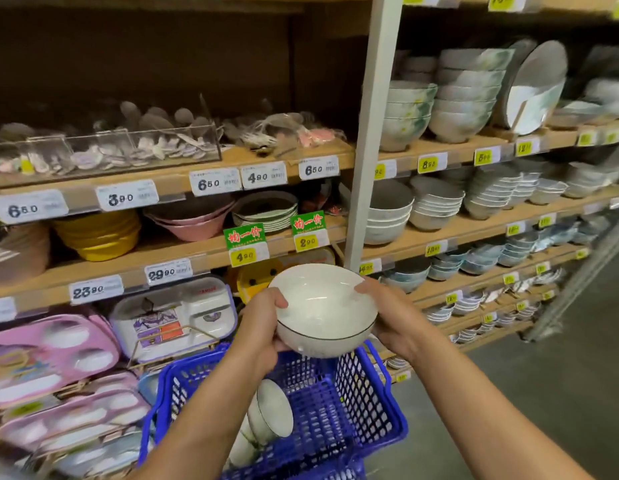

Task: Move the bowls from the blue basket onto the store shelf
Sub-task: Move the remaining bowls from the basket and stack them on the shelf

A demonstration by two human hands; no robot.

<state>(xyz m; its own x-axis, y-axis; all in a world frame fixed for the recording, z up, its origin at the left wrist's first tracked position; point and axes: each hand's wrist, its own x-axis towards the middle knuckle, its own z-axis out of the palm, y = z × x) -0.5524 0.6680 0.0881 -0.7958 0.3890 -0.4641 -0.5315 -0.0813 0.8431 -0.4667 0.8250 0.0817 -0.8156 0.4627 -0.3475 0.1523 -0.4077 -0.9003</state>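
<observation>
Left hand [263, 327] and right hand [393, 318] clasp opposite sides of a white round ceramic bowl [323, 306], fingers curled round it, above the blue plastic mesh basket [377, 403] containing further white bowls [271, 412].

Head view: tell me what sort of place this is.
A shop's tableware aisle, most likely: price tags line the wooden shelves, stacked bowls fill them, and a blue basket stands below the held white bowl.
</observation>
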